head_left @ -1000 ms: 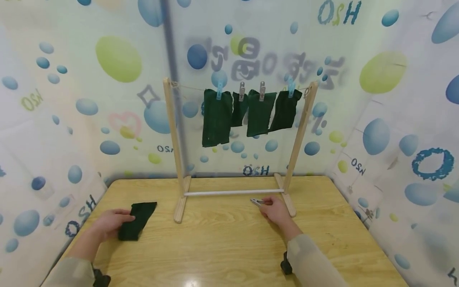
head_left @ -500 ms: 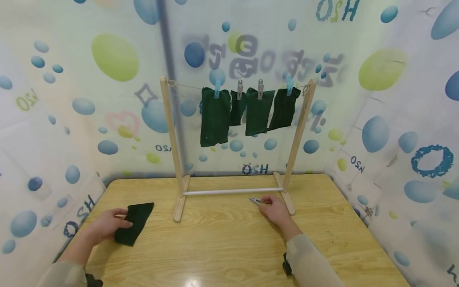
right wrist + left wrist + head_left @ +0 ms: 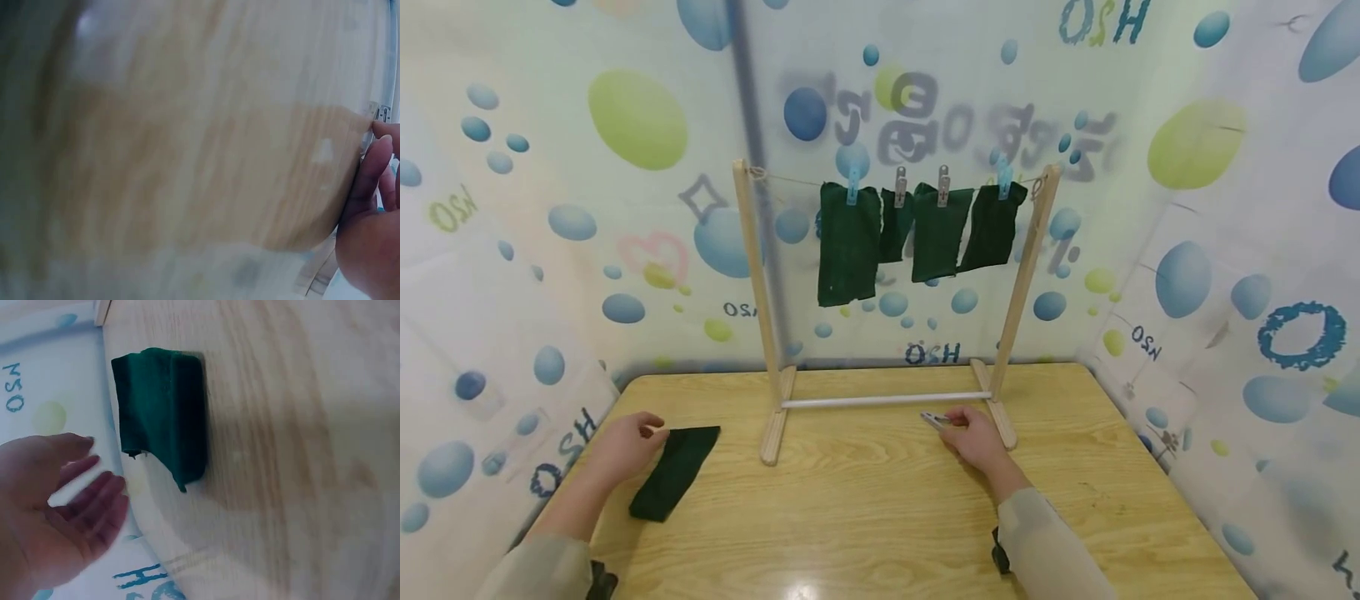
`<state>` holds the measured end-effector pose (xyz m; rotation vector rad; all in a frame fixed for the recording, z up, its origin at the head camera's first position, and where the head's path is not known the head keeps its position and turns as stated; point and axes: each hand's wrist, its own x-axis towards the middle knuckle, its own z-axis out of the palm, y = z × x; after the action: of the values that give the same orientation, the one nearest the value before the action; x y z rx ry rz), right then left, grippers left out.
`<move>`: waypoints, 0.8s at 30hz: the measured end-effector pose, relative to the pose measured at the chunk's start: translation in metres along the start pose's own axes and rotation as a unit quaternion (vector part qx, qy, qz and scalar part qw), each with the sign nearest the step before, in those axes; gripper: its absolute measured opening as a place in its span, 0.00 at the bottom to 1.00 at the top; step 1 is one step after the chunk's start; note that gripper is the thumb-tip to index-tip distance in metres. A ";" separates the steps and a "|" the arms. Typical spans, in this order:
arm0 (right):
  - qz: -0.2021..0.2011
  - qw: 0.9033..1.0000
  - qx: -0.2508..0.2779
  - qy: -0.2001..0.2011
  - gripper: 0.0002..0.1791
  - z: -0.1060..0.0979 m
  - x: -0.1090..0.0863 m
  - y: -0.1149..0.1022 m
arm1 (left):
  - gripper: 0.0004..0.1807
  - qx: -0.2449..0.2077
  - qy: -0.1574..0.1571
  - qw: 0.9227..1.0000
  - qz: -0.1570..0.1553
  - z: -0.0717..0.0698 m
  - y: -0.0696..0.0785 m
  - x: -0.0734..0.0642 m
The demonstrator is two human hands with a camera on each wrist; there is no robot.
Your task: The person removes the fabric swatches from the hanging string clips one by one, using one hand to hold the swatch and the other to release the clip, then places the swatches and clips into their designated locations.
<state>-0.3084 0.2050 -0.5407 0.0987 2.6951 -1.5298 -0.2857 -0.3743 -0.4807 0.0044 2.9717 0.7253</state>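
A dark green cloth [image 3: 676, 473] lies on the left of the table; in the left wrist view the cloth [image 3: 161, 412] shows a fold along one side. Just beside it, apart from it, is my left hand [image 3: 627, 447], its fingers loosely bent around nothing, as the left hand [image 3: 59, 512] up close also shows. Near the rack's right foot, my right hand [image 3: 976, 440] pinches a pale clothespin [image 3: 933, 420] between thumb and fingers. Only part of that right hand [image 3: 369, 219] enters the right wrist view, at its right edge.
A wooden rack [image 3: 760, 292] stands at the table's back, a white bar [image 3: 887, 402] low across it. Along its string hang several green cloths [image 3: 848, 250], held by blue clothespins [image 3: 853, 185] and grey clothespins [image 3: 943, 187]. Patterned curtains border the table [image 3: 850, 517].
My left hand has let go of the green cloth and drawn slightly left; the cloth now lies flatter, its near end spread downward. The right hand stays put with the clothespin.
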 end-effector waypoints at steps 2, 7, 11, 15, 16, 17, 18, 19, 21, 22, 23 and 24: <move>0.002 1.000 0.002 -0.001 0.20 -0.001 0.000 0.000 | 0.21 0.007 0.028 0.999 0.037 0.002 0.004 0.009; 0.004 1.000 0.009 -0.004 0.20 0.000 -0.001 -0.001 | 0.18 0.021 0.023 0.995 0.099 0.012 0.007 0.025; 0.007 1.000 0.021 -0.009 0.21 0.002 -0.001 -0.003 | 0.11 0.039 0.028 0.992 0.117 0.021 0.002 0.029; 0.011 1.000 0.025 -0.007 0.21 0.002 -0.001 -0.005 | 0.06 0.037 0.044 0.993 0.107 0.025 -0.001 0.029; 0.012 1.000 0.023 -0.007 0.21 0.001 -0.001 -0.005 | 0.06 0.034 0.046 0.993 0.101 0.025 -0.001 0.030; 0.014 1.000 0.022 -0.005 0.21 0.001 -0.001 -0.006 | 0.06 0.032 0.047 0.994 0.094 0.025 -0.001 0.030; 0.015 1.000 0.020 -0.004 0.21 0.001 -0.001 -0.005 | 0.06 0.030 0.049 0.995 0.087 0.024 0.000 0.030; 0.018 1.000 0.017 -0.003 0.21 0.000 -0.001 -0.005 | 0.06 0.029 0.049 0.995 0.082 0.024 0.001 0.031; 0.023 1.000 0.012 0.000 0.20 0.000 -0.001 -0.005 | 0.06 0.027 0.049 0.996 0.075 0.023 0.002 0.032; 0.025 1.000 0.011 0.000 0.20 -0.001 -0.001 -0.005 | 0.05 0.026 0.049 0.996 0.075 0.023 0.002 0.032; 0.027 1.000 0.010 0.001 0.20 -0.001 -0.002 -0.005 | 0.05 0.026 0.049 0.995 0.077 0.023 0.003 0.032; 0.026 1.000 0.011 0.002 0.20 -0.002 -0.003 -0.005 | 0.06 0.025 0.050 0.995 0.081 0.023 0.004 0.032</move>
<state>-0.3062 0.2037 -0.5349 0.1722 2.6566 -1.5460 -0.3160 -0.3599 -0.5015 0.2223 3.1120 0.6855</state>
